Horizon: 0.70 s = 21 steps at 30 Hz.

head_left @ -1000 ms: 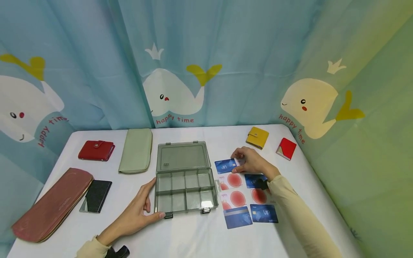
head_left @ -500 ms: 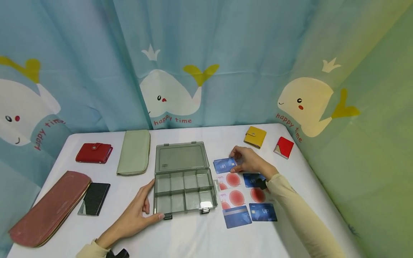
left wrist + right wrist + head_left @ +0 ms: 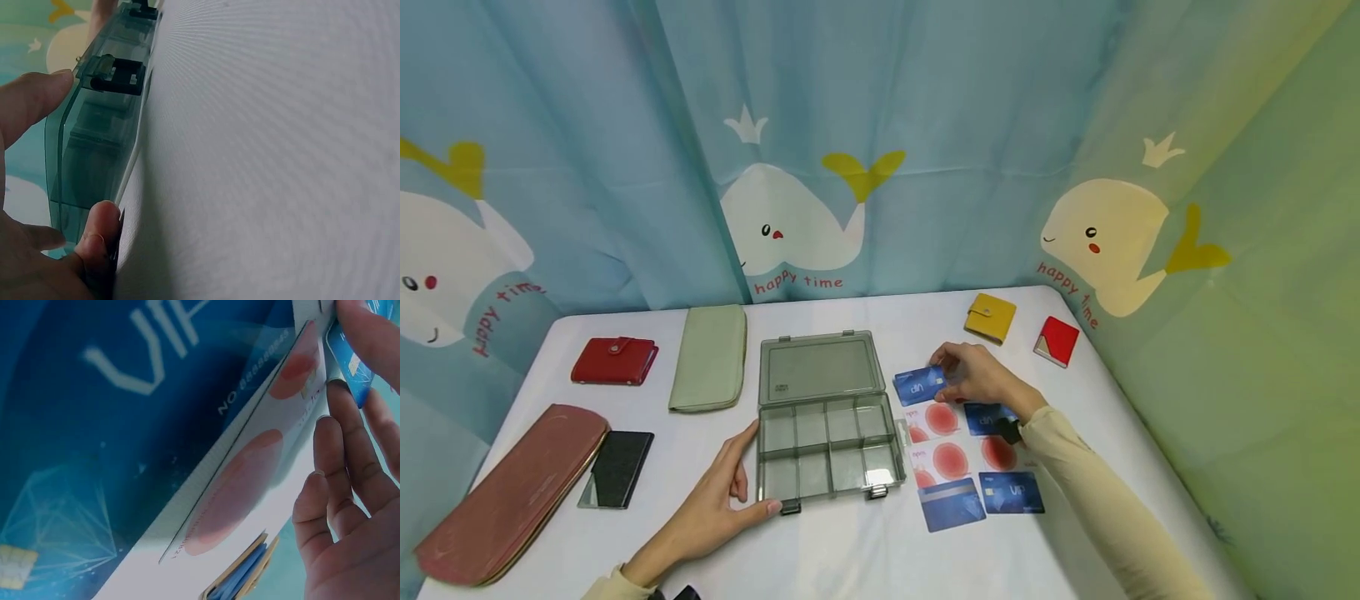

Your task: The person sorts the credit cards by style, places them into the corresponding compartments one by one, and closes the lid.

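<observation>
Blue VIP card (image 3: 919, 386), centre-right of frame, just right of open box (image 3: 814, 471); right end pinched between thumb and fingers of right hand (image 3: 976, 373), presumably for clean lift; second card beneath unclear. Other cards (image 3: 951, 505) spread below. Left hand (image 3: 709, 502), thumb and fingers wide, braces box's left corner, apparently against sliding.

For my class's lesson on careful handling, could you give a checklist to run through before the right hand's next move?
1. Divided box has its lid open: ok.
2. Left hand touching the box: ok.
3. Right hand pinching a blue VIP card: ok.
4. Only one card in that pinch: cannot tell.
5. Yellow wallet apart from the right hand: ok.
6. All blue cards VIP side up: not ok; the striped card shows its stripe.
</observation>
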Motion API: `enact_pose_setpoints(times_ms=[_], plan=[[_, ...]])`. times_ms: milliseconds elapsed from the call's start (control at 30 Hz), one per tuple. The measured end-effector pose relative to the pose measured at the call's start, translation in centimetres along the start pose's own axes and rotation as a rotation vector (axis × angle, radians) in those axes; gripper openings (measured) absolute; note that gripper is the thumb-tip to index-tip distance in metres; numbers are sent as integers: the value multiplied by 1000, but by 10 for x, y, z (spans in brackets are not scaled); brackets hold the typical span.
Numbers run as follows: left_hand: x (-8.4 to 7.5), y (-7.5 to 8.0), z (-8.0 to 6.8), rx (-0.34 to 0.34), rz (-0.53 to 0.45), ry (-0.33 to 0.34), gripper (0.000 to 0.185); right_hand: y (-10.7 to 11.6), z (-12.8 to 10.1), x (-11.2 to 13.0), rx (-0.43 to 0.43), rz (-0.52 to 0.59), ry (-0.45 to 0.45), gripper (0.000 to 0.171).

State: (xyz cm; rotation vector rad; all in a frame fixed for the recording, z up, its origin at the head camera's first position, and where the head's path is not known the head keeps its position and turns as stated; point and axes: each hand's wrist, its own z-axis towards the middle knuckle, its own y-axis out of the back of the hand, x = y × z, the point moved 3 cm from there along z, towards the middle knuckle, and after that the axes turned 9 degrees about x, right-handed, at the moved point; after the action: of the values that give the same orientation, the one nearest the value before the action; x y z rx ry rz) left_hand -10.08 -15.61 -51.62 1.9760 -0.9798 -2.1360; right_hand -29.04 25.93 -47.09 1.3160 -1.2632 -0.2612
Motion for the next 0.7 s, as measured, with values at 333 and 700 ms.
enact_pose_setpoints(times_ms=[333, 700], plan=[[5, 0, 1, 1, 12, 23, 108, 1, -9, 3, 0, -46, -6, 61], [4, -1, -1, -12, 8, -11, 105, -2, -13, 0, -5, -81, 4, 63]])
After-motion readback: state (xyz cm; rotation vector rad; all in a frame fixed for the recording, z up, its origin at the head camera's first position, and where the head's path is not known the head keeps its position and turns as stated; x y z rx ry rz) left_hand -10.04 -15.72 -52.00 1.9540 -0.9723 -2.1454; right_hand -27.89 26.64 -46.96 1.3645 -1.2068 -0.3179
